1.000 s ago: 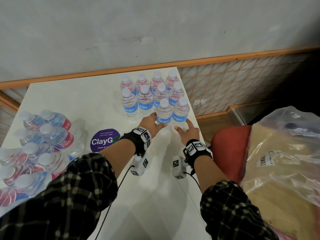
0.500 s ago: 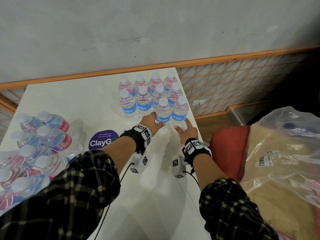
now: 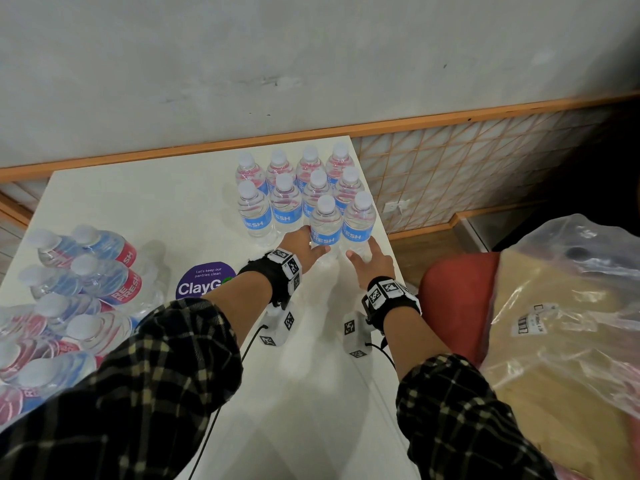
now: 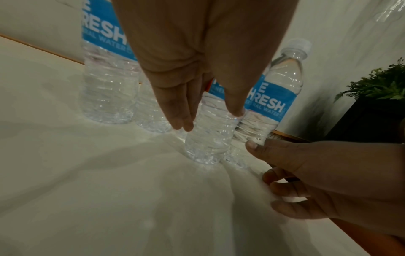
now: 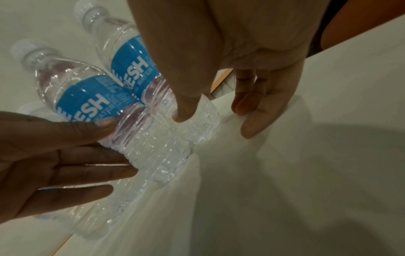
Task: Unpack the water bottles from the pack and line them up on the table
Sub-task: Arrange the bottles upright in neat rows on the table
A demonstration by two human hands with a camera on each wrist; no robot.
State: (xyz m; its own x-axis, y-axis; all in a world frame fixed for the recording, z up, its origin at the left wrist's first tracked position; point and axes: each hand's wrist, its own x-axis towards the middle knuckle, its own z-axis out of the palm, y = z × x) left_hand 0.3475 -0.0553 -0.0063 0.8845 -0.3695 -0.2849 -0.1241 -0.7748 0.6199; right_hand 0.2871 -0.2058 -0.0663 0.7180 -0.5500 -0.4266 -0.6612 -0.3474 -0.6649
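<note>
Head view, left hand (image 3: 304, 245) and right hand (image 3: 372, 259) outstretched, fingers straight, touching front bottles (image 3: 341, 225)

Obstacles: standing bottles (image 3: 304, 202) packed just beyond the fingers (image 3: 320, 249); table (image 3: 311, 393) bare behind them; wrapped pack (image 3: 69, 306) well left.

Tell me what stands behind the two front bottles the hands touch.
Behind the two front bottles stand two rows of four upright bottles. Their lower bodies are partly hidden by nearer bottles.
</note>
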